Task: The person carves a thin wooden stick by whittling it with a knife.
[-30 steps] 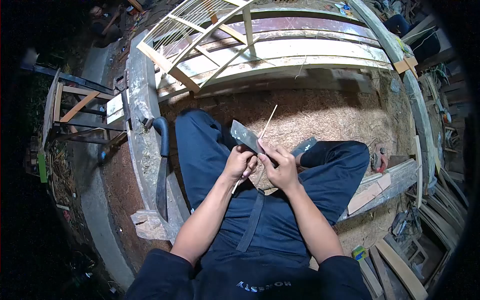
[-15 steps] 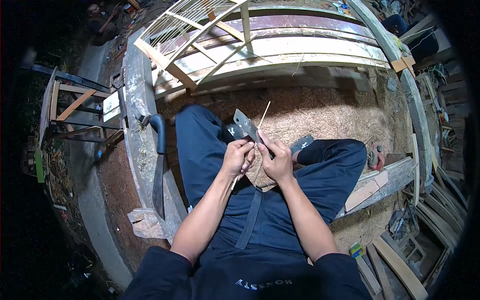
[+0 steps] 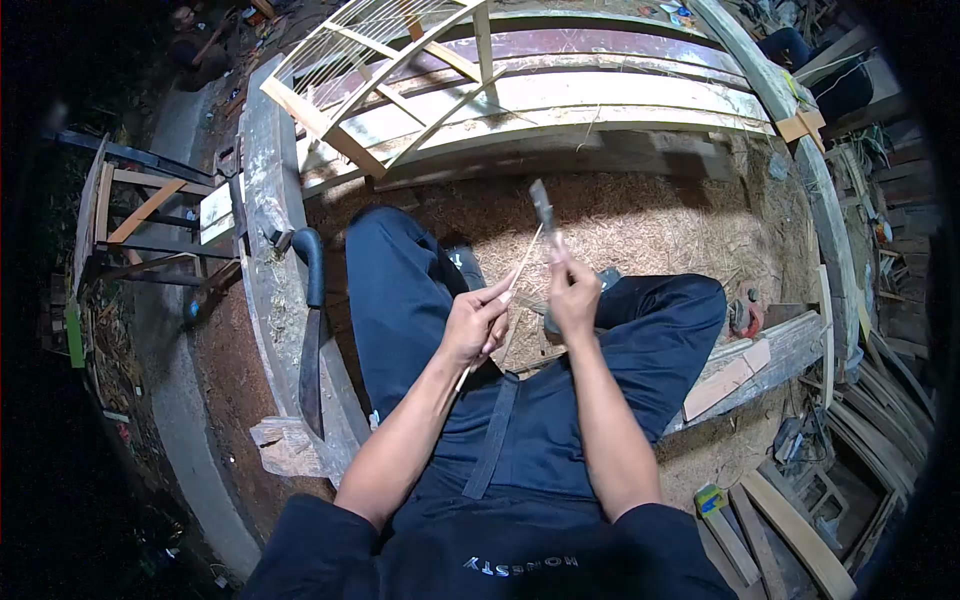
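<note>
My left hand [image 3: 474,325] is closed around a thin pale wooden stick [image 3: 526,258], which slants up and to the right from my fingers; its lower end shows below the palm. My right hand [image 3: 574,296] grips a short, flat metal blade [image 3: 542,206], blurred by motion and pointing away from me. The blade is close to the stick's upper end; whether they touch I cannot tell. Both hands are above my lap, between my bent legs.
A machete [image 3: 313,350] with a dark curved handle lies on the left beam [image 3: 285,355]. Ahead, a slatted wooden frame [image 3: 345,135] rests on pale planks [image 3: 560,95]. Wood shavings [image 3: 640,225] cover the ground. Timber strips [image 3: 795,530] lie at lower right. Another person [image 3: 195,45] is far left.
The blade has swung from lying across the stick, pointing up-left, to nearly upright farther right. My right hand has shifted slightly right and away from my left hand, which stays on the stick.
</note>
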`<state>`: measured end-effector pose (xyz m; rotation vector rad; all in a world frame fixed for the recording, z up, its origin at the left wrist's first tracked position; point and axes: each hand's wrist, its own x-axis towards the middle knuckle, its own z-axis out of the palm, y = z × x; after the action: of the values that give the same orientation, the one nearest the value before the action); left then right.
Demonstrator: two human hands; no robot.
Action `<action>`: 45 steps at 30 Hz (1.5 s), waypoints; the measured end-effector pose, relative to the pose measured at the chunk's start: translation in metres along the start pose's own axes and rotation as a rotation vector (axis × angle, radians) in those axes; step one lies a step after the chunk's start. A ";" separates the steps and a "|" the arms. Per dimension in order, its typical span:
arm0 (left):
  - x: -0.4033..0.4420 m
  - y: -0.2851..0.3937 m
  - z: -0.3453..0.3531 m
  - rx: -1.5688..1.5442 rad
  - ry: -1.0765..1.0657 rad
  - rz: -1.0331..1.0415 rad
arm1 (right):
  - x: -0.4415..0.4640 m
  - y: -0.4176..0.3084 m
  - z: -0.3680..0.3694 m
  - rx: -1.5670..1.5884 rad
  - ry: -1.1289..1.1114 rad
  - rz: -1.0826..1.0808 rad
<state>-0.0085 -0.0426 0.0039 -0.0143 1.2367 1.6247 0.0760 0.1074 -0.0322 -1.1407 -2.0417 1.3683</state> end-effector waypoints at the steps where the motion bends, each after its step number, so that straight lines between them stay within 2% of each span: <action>1: -0.002 -0.001 -0.001 -0.001 -0.044 0.010 | 0.007 0.010 -0.001 -0.048 0.067 -0.095; 3: -0.003 0.002 -0.003 -0.035 -0.041 0.020 | 0.007 0.020 0.002 0.078 0.072 -0.236; 4: 0.000 0.004 -0.003 -0.055 -0.044 0.021 | 0.005 0.019 0.003 0.079 0.070 -0.239; 6: 0.005 0.007 -0.003 -0.072 -0.044 0.027 | -0.001 0.019 0.005 0.242 0.031 -0.020; 7: 0.006 0.007 -0.001 -0.078 -0.041 0.027 | -0.001 0.021 0.003 0.238 0.025 -0.020; 9: 0.006 0.008 0.004 -0.025 0.002 0.003 | -0.002 0.024 -0.004 0.264 -0.181 0.108; 13: 0.009 0.004 0.000 -0.017 -0.026 0.021 | -0.005 0.010 -0.004 0.475 -0.103 0.114; 15: 0.010 0.002 -0.001 0.004 -0.024 0.027 | -0.005 0.007 -0.009 0.483 -0.186 0.139; 16: 0.010 0.002 -0.001 0.004 -0.023 0.028 | -0.006 0.006 -0.006 0.484 -0.186 0.139; 19: 0.009 0.003 0.000 -0.003 -0.028 0.013 | -0.012 0.002 0.003 0.406 -0.075 -0.112; 21: 0.009 0.004 0.000 -0.023 -0.007 0.012 | -0.019 0.000 0.001 0.184 -0.109 -0.251; 23: 0.010 0.004 -0.001 -0.047 0.004 0.016 | -0.027 -0.003 0.003 0.177 -0.103 -0.291; 25: 0.014 -0.001 -0.006 -0.071 0.013 0.019 | -0.036 -0.010 0.001 0.136 -0.189 -0.366; 29: 0.013 -0.005 -0.012 -0.086 -0.023 0.015 | -0.040 -0.012 0.005 0.070 -0.142 -0.452; 31: 0.006 -0.001 -0.007 -0.064 -0.071 0.021 | -0.033 -0.017 0.001 0.007 -0.148 -0.389; 33: 0.003 -0.001 -0.006 -0.096 -0.102 0.033 | -0.019 -0.016 0.001 0.083 -0.017 -0.308; 37: 0.005 0.000 -0.006 -0.133 -0.097 0.008 | -0.030 -0.010 0.000 0.043 -0.111 -0.389; 38: 0.006 0.001 -0.007 -0.135 -0.093 0.002 | -0.029 -0.002 0.007 0.093 -0.027 -0.531; 39: 0.005 0.002 -0.006 -0.139 -0.088 -0.007 | -0.026 -0.003 0.005 0.093 -0.029 -0.533; 41: 0.000 0.001 -0.003 -0.116 -0.102 0.002 | -0.015 -0.003 -0.001 0.013 0.003 -0.302; 42: -0.004 0.003 -0.002 -0.088 -0.134 -0.002 | -0.007 -0.007 -0.003 0.092 0.044 -0.182; 45: -0.004 0.002 -0.005 -0.082 -0.164 -0.005 | -0.006 0.009 -0.003 0.066 0.049 -0.316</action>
<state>-0.0111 -0.0489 0.0055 0.0635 1.0445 1.6376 0.0855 0.1058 -0.0383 -0.7752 -2.0220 1.2276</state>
